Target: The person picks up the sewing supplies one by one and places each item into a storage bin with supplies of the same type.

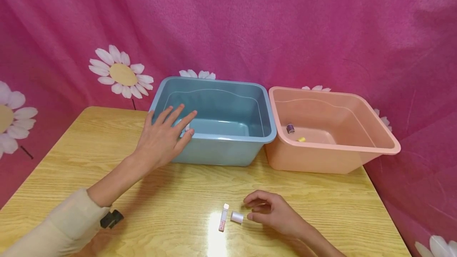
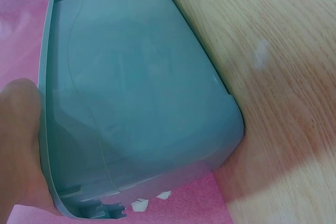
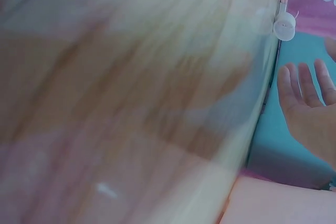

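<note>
My left hand (image 1: pixel 158 140) hovers over the front left corner of the blue bin (image 1: pixel 225 139), fingers spread, holding nothing. Between its thumb and forefinger a small whitish thing (image 1: pixel 187 127) shows; its kind is unclear. In the left wrist view, part of that hand (image 2: pixel 21 140) appears beside the bin's rim. On the table, my right hand (image 1: pixel 276 213) is just right of a white thread spool (image 1: pixel 237 217), thumb and fingers apart and loosely bent. Left of the spool lies a slim pink-and-white stick-like object (image 1: pixel 223 218). The right wrist view shows the spool (image 3: pixel 284 27) end-on.
A pink bin (image 1: pixel 321 158) stands against the blue one on the right. It contains a dark purple spool (image 1: pixel 290 129) and a small yellow item (image 1: pixel 301 139). Behind both bins hangs a magenta cloth (image 1: pixel 228 23) with daisies. Wooden table (image 1: pixel 171 209) lies in front.
</note>
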`<state>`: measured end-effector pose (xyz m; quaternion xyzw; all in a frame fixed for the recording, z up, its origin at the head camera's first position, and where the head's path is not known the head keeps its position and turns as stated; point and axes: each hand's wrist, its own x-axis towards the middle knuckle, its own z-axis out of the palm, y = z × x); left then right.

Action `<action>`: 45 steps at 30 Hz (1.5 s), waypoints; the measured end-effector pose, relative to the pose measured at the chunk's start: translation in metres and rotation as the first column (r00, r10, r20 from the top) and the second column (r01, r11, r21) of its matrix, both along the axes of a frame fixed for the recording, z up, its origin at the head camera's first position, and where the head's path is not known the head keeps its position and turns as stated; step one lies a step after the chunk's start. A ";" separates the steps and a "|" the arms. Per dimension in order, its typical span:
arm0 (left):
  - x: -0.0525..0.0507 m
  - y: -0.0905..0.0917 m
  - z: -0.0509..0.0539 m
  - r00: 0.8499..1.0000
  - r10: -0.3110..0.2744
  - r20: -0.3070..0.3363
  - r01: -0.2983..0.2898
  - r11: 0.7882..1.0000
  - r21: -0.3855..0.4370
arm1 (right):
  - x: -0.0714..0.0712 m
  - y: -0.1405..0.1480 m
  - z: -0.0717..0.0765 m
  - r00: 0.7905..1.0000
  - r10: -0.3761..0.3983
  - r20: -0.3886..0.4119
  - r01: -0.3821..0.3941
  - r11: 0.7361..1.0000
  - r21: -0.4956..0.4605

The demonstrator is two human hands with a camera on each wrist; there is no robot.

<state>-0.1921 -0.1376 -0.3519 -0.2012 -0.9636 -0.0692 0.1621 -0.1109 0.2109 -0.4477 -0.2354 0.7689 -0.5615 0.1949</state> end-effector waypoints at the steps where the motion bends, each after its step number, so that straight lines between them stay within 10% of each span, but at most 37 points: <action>1: 0.000 0.000 0.000 1.000 0.001 -0.001 -0.001 1.000 -0.001 | 0.000 0.000 -0.001 1.000 0.002 -0.006 -0.002 1.000 0.000; 45: 0.000 0.000 -0.002 0.999 -0.007 -0.033 0.008 1.000 0.007 | -0.004 -0.011 -0.007 0.997 0.056 -0.058 -0.044 0.981 0.190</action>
